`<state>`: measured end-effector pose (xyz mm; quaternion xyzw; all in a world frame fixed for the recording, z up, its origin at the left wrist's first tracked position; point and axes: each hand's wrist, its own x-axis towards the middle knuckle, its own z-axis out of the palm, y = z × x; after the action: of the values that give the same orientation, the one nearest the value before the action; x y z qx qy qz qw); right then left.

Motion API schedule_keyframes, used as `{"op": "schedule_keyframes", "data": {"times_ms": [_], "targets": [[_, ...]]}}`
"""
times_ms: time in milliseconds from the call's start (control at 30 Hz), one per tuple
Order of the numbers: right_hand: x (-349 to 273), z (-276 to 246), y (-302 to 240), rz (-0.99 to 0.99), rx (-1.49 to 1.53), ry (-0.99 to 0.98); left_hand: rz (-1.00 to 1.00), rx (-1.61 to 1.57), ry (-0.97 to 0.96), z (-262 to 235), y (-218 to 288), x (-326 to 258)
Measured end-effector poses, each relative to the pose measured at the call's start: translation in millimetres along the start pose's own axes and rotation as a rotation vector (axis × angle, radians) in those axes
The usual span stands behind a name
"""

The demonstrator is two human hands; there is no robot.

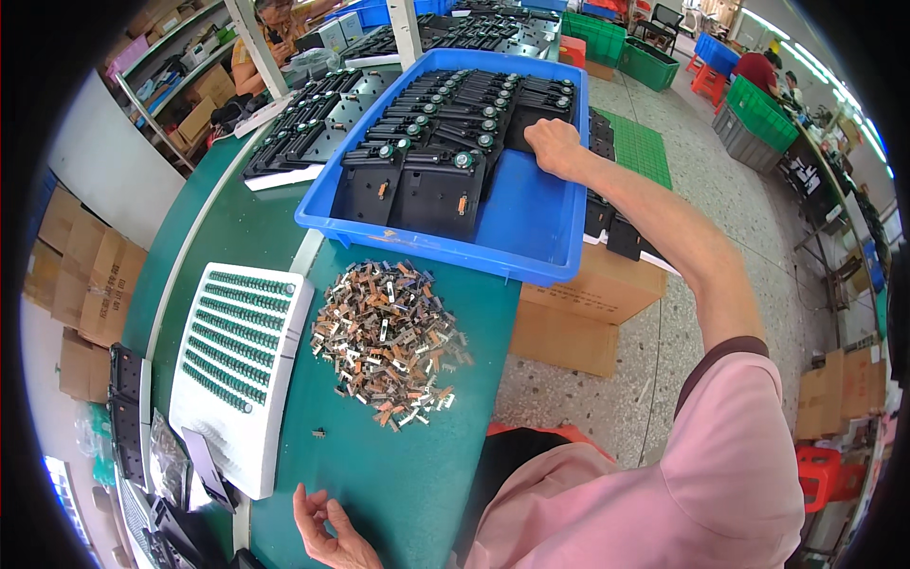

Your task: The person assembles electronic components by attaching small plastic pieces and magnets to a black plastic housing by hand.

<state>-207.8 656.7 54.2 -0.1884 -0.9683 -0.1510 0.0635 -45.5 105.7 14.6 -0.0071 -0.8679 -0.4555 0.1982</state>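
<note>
My right hand (555, 144) reaches far forward into a blue plastic tray (531, 228) and rests on the black flat parts (445, 123) stacked in rows inside it; whether the fingers grip one is hidden. My left hand (322, 526) hovers low over the green table (408, 474) near its front edge, fingers loosely curled and apart, holding nothing that I can see. A heap of small brown and silver metal pieces (391, 343) lies on the table between the hands. One stray small piece (319, 433) lies just beyond the left hand.
A white foam block with rows of green parts (239, 356) lies left of the heap. Black parts on white sheets (313, 128) sit behind it. Cardboard boxes (578, 308) stand under the tray's right end. Green and blue crates (758, 109), and other people, are at the back.
</note>
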Motion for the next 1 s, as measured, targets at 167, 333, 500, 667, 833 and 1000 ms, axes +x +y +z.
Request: {"op": "schedule_keyframes", "data": {"times_ms": [167,333,500,667,833,1000], "targets": [[-2.7,0.2,2.1,-0.021,-0.016,0.015,-0.008,0.008,-0.011,2.2,3.6,-0.7],[-5.8,-20.5,-18.6,-0.109,-0.040,0.163,-0.051,0.041,0.028,-1.5,8.9,-1.5],[-46.2,-94.5,-28.6,-0.274,0.223,0.455,-0.095,0.015,-0.096,16.1,16.9,7.1],[-103.9,-172.1,-164.9,-0.697,0.974,-0.008,0.155,0.193,-0.079,0.3,-0.1,3.0],[-146.3,-206.6,-272.1,-0.932,1.259,-0.640,0.193,0.169,-0.071,8.4,-2.3,-1.1],[-169.7,-227.1,-389.5,-1.180,1.359,-0.847,0.203,0.174,-0.015,14.8,5.6,-1.2]]}}
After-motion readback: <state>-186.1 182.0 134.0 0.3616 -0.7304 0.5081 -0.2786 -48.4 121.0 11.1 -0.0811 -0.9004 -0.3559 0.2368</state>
